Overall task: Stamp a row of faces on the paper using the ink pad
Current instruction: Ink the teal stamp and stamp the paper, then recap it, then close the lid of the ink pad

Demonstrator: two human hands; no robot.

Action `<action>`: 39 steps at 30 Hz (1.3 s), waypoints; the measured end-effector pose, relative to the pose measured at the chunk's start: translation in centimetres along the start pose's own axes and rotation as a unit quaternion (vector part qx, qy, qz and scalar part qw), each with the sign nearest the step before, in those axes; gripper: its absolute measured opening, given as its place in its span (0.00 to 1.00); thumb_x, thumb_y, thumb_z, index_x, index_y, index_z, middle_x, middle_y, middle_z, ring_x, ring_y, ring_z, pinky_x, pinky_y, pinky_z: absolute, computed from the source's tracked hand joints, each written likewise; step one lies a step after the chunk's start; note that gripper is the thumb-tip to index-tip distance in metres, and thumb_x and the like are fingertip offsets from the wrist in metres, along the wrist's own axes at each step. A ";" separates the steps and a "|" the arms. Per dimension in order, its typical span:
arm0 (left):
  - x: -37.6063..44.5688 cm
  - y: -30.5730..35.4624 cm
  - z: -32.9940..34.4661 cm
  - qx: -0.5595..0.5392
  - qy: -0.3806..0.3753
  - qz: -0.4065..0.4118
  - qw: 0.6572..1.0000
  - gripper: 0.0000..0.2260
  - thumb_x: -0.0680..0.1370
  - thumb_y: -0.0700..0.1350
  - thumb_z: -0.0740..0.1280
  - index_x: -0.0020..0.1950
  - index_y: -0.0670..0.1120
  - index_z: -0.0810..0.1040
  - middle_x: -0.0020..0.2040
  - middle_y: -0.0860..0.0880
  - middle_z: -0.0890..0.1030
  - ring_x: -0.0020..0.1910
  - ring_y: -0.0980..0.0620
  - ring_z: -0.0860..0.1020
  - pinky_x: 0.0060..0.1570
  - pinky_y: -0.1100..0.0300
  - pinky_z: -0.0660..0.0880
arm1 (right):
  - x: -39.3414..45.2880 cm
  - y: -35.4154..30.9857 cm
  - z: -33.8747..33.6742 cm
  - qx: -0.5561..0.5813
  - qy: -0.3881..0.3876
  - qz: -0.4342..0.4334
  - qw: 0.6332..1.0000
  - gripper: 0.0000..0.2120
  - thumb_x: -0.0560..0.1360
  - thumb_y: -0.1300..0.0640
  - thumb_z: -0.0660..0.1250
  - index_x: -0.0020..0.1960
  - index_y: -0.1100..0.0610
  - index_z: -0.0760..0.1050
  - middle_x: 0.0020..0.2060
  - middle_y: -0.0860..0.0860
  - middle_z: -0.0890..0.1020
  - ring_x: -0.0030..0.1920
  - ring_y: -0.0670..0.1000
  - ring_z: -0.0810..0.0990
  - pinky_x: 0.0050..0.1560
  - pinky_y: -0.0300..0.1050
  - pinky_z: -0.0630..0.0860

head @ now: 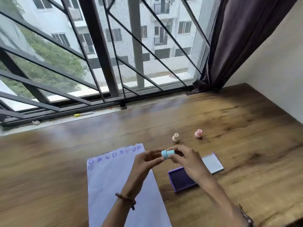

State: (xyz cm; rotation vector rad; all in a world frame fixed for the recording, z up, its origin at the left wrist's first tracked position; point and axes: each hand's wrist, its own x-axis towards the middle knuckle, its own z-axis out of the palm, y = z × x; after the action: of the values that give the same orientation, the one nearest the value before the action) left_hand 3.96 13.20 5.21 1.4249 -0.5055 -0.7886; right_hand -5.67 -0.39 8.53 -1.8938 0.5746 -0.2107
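- Both forearms come in from the bottom edge, cut off there; the left wrist wears a bead bracelet (125,198), and a dark band on the right wrist is only half in view at the frame edge.
- The paper (114,185) lies on the wooden table (246,145), its near end running out of view below.
- The open ink pad (181,179) sits just right of the paper; the right forearm crosses over its near right corner and hides that part.
- The pad's lid (212,163) lies flat beyond it, partly behind the right hand.
- The left hand (144,161) and right hand (185,158) meet above the paper's right edge, fingertips of both pinched on a small blue stamp (167,154) held on its side in the air. Its printing face cannot be seen.
- A row of purple stamped faces (114,154) runs along the paper's far edge, some only solid blots, and one more face sits below the leftmost.
- Further back, well apart from the hands, a cream stamp (175,137) and a pink stamp (198,133) stand upright on the table.
- On the sill by the window grille (98,46) lies a yellow-capped marker (83,114); a small pale lump further left is too blurred to tell.
- A dark curtain (229,38) hangs at the right.
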 end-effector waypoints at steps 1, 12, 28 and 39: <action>0.2 -0.1 -0.2 -0.004 0.001 0.000 1.000 0.13 0.69 0.48 0.72 0.52 0.49 0.82 0.49 0.51 0.86 0.52 0.53 0.82 0.47 0.70 0.76 | 0.3 0.0 0.0 0.006 -0.011 0.012 1.000 0.06 0.73 0.59 0.68 0.50 0.57 0.81 0.41 0.56 0.84 0.42 0.53 0.82 0.48 0.46 0.80; 3.0 -3.0 -0.2 0.016 0.067 -0.022 0.997 0.08 0.70 0.36 0.72 0.46 0.46 0.80 0.44 0.49 0.86 0.48 0.52 0.83 0.44 0.68 0.77 | 3.1 3.6 2.4 0.147 0.009 0.128 0.981 0.09 0.70 0.61 0.72 0.50 0.55 0.80 0.40 0.49 0.84 0.37 0.40 0.80 0.39 0.33 0.78; 5.6 -4.2 -0.6 0.376 0.219 0.044 0.899 0.10 0.71 0.44 0.71 0.50 0.50 0.78 0.68 0.47 0.67 0.67 0.52 0.62 0.58 0.67 0.56 | 7.6 4.0 4.1 -0.136 0.059 0.040 0.988 0.10 0.69 0.58 0.71 0.50 0.51 0.78 0.48 0.50 0.82 0.47 0.50 0.81 0.47 0.46 0.77; -2.5 -6.9 3.3 0.475 0.035 0.062 0.877 0.34 0.62 0.71 0.62 0.65 0.56 0.68 0.67 0.54 0.68 0.70 0.53 0.59 0.65 0.63 0.49 | -3.7 8.9 -2.7 -0.107 0.272 0.138 0.946 0.01 0.72 0.56 0.68 0.42 0.51 0.77 0.38 0.48 0.83 0.37 0.50 0.79 0.36 0.38 0.67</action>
State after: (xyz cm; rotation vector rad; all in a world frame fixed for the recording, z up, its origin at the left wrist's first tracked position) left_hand -1.32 13.12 -0.86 2.2814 -0.9968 -0.3602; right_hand -12.59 -3.38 1.91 -1.9346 1.2719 -0.5105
